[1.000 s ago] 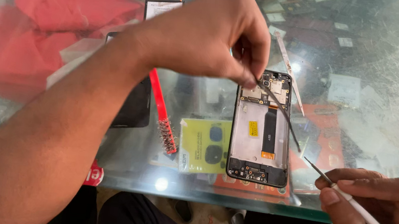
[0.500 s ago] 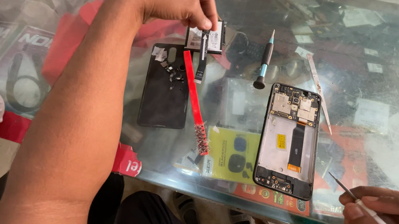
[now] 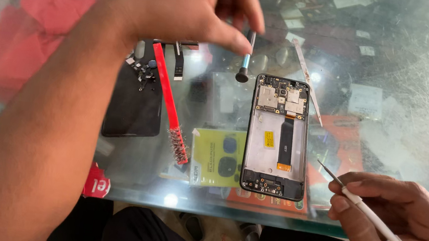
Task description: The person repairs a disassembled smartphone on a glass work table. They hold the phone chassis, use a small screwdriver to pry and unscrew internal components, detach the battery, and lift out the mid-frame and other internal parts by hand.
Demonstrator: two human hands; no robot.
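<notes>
Both forearms bare, no sleeves, no watch or rings visible; dark trousers on legs below glass.

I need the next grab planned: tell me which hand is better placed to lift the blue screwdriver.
Left, probably. The left hand touches the blue screwdriver beyond the opened phone. The right hand sits near the table's front edge, occupied by a white pointed tool.

Two hands, one opened phone, one black back cover, one red brush, one screwdriver, one white-handled tool, one green card, one red cloth.
</notes>
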